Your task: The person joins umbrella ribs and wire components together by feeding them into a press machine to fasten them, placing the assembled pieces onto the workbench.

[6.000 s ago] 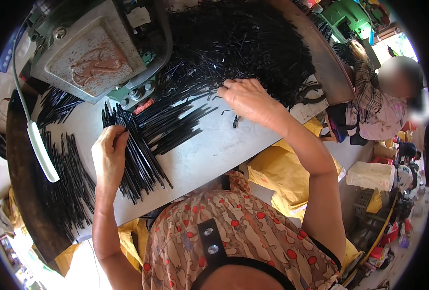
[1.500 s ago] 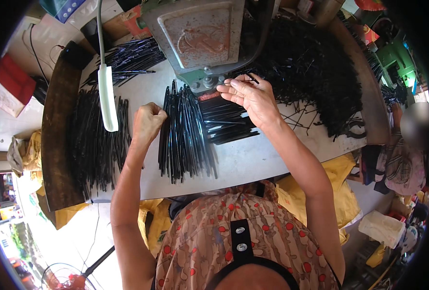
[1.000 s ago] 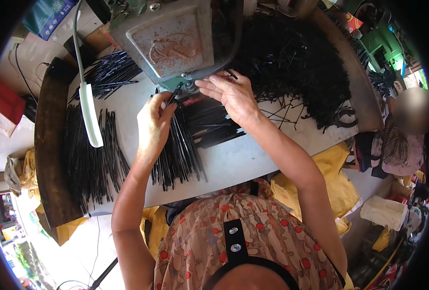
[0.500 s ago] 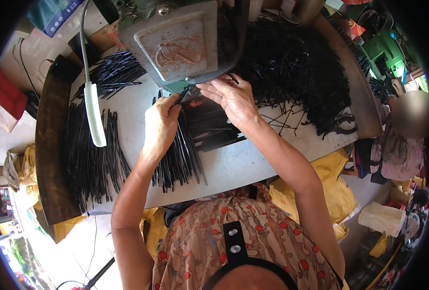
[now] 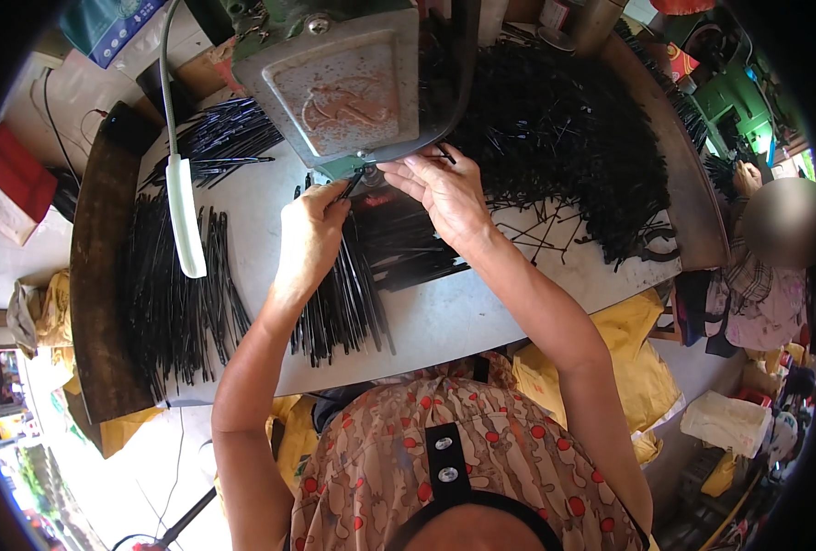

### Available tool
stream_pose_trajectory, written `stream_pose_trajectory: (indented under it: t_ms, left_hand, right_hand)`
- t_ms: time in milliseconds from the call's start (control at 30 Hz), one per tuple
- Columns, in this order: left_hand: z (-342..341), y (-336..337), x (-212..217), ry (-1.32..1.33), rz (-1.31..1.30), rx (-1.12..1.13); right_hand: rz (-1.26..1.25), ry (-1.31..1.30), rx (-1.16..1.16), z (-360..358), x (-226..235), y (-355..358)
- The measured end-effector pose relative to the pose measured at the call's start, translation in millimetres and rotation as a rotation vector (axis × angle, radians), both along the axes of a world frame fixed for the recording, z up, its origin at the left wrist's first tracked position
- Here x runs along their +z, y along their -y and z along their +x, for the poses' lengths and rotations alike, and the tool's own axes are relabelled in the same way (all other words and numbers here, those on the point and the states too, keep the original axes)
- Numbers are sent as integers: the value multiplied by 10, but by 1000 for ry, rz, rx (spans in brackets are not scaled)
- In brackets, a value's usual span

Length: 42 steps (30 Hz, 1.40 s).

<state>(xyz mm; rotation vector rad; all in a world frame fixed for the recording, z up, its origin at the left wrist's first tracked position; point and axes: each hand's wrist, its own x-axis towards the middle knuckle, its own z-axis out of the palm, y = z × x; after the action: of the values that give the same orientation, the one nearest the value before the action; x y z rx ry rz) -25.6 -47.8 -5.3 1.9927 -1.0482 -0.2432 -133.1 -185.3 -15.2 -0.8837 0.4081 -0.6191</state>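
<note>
A green machine head (image 5: pixel 357 92) with a worn metal plate on its front stands over the table. Just below it, my left hand (image 5: pixel 314 225) pinches a thin black rod (image 5: pixel 354 183) by the machine's working point. My right hand (image 5: pixel 446 195) is at the right of that point, its fingers bent and closed around a thin black piece (image 5: pixel 445 154); most of this piece is hidden. Under and beside my left hand lies a row of thin black rods (image 5: pixel 339 308). More black rods (image 5: pixel 408 243) lie side by side between my two forearms.
Black rods form bundles on the left (image 5: pixel 178 294) and a large heap on the right (image 5: pixel 564 129). A white lamp (image 5: pixel 184 220) hangs at the left. Raised brown rims (image 5: pixel 105 275) edge the pale table (image 5: pixel 426 321). Another person's hand (image 5: pixel 748 179) shows far right, near a green machine (image 5: pixel 738 106).
Both my hands stay almost in place at the machine, with only a slight shift of the whole view. The other person's hand at far right has moved a little.
</note>
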Motion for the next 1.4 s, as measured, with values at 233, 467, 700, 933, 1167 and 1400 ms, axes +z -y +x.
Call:
stream_pose_trajectory:
  t_ms: [233, 467, 700, 933, 1167, 1400]
  left_hand:
    - [7, -6, -12, -34, 13, 4]
    - [-14, 4, 7, 152, 4, -15]
    - [-53, -2, 48, 433, 96, -12]
    - [151, -215, 223, -86, 199, -96]
    - [-93, -438, 231, -1008, 137, -151]
    - [-295, -309, 286, -709, 186, -192]
  right_hand:
    - [-17, 2, -6, 8, -3, -9]
    - [-44, -33, -16, 19, 4, 7]
    - [-57, -60, -21, 18, 2, 7]
    - [-88, -167, 59, -131, 8, 137]
    - [-315, -409, 457, -170, 182, -47]
    - [-68, -235, 498, -158, 128, -60]
